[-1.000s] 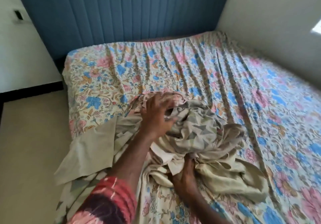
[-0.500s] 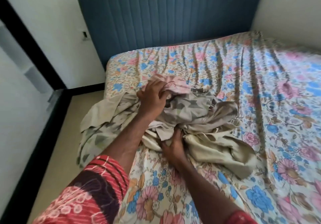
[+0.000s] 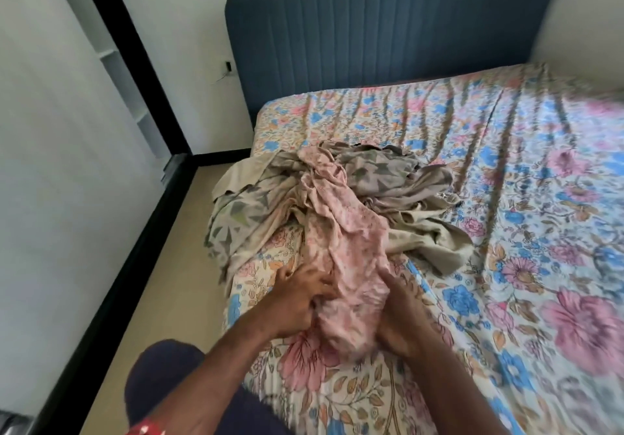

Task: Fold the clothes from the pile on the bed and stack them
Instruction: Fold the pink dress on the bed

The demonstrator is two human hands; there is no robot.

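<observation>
A crumpled pink patterned garment (image 3: 344, 248) stretches from the clothes pile (image 3: 388, 178) toward me across the floral bed sheet (image 3: 506, 232). My left hand (image 3: 297, 303) grips its near end from the left, fingers curled into the fabric. From the right side, my right hand (image 3: 401, 313) holds the same bunched end. The pile behind is beige cloth with grey-green geometric shapes, lying near the bed's left edge and partly hanging over it.
A blue padded headboard (image 3: 388, 22) stands at the far end against a white wall. The floor (image 3: 158, 265) runs along the bed's left side, bordered by a black frame (image 3: 111, 265). Most of the bed to the right shows bare sheet.
The pink garment has been pulled out of the pile toward me. Both hands have moved from the pile to the garment's near end. The view has shifted to the left.
</observation>
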